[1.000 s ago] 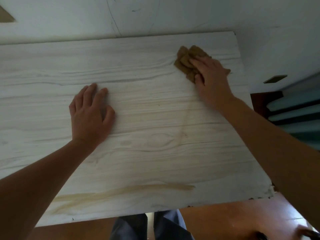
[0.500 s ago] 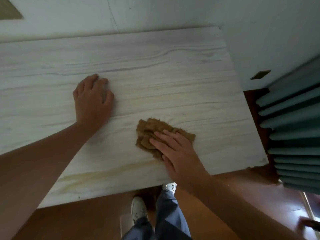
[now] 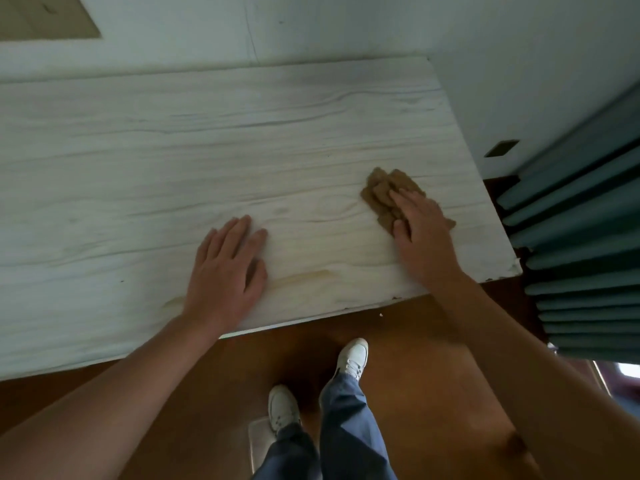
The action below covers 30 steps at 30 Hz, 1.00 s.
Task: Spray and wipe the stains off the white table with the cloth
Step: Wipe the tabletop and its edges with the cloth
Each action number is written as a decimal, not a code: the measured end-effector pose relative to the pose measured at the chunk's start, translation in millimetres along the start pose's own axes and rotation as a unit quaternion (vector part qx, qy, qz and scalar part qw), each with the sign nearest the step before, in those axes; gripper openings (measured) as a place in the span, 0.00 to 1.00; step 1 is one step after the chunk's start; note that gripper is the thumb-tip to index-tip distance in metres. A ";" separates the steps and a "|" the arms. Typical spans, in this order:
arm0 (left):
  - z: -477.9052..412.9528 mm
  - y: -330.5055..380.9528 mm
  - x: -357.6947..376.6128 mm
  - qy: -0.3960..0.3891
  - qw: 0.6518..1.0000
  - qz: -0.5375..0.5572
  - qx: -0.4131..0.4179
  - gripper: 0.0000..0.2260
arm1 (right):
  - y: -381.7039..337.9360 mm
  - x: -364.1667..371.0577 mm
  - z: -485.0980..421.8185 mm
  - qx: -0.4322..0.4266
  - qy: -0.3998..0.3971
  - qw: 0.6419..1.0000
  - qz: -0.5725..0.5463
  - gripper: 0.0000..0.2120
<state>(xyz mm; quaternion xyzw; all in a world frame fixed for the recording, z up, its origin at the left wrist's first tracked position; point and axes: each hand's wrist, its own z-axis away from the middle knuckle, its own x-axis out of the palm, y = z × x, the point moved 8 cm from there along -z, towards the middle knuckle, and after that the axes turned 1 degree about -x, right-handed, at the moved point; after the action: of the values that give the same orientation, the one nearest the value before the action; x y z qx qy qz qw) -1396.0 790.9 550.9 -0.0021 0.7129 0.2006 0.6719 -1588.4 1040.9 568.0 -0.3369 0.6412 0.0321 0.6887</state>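
A crumpled brown cloth (image 3: 384,192) lies on the white wood-grain table (image 3: 173,150) near its right edge. My right hand (image 3: 424,233) presses flat on the cloth with straight fingers, covering its near part. Flat on the table near the front edge rests my left hand (image 3: 227,275), fingers spread and holding nothing. A yellowish streak stain (image 3: 304,277) runs along the front of the table just right of my left hand, and a smaller patch of stain (image 3: 173,302) shows to the left of my wrist. No spray bottle is in view.
A white wall (image 3: 346,26) backs the table. Teal pleated curtains (image 3: 581,244) hang close to the table's right corner. Below the front edge is brown floor (image 3: 415,375), with my legs and white shoes (image 3: 351,355) on it.
My right hand has slid the cloth from the front middle of the table out towards the right edge. The camera has tilted down, and my left hand stays flat.
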 end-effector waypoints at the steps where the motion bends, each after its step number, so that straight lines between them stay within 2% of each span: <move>1: 0.4 -0.7 -0.1 0.004 1.000 0.007 0.000 0.26 | 6.1 -1.5 -2.3 0.031 0.009 0.999 0.001 0.23; 5: 2.0 -0.4 -1.5 0.019 0.999 0.031 -0.001 0.25 | -8.3 9.5 6.3 0.098 0.038 0.994 0.011 0.24; 7: 2.2 -1.0 -3.4 0.027 0.999 0.036 -0.004 0.25 | -36.8 19.9 18.4 0.088 0.025 0.996 0.004 0.25; 12: 2.9 -0.9 -3.8 0.025 0.999 0.034 0.001 0.24 | -133.2 58.9 79.9 -0.087 -0.066 0.994 -0.021 0.25; 16: 4.0 -1.7 -4.6 0.034 0.999 0.038 0.005 0.24 | -119.8 58.3 102.5 -0.134 -0.110 0.985 -0.007 0.25; 20: 2.9 -1.6 -4.9 0.040 0.999 0.036 0.007 0.23 | -59.9 27.8 94.0 -0.090 -0.089 0.992 0.008 0.25; 24: 2.7 -1.3 -4.6 0.044 0.999 0.032 0.004 0.22 | -14.5 5.9 54.8 0.033 -0.045 0.998 0.012 0.25; 27: 2.4 -1.7 -5.1 0.045 0.998 0.034 -0.002 0.22 | -25.2 14.6 25.0 0.113 0.012 0.994 0.003 0.25; 30: 3.3 -0.8 -5.5 0.043 0.999 0.033 -0.003 0.22 | -76.8 41.8 14.0 0.091 -0.006 0.996 -0.017 0.26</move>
<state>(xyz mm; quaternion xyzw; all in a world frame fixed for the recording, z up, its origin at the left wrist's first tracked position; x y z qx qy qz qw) -1392.1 789.7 555.9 0.0112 0.7406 0.2244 0.6333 -1532.4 972.5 561.9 -0.2833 0.6318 -0.0359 0.7206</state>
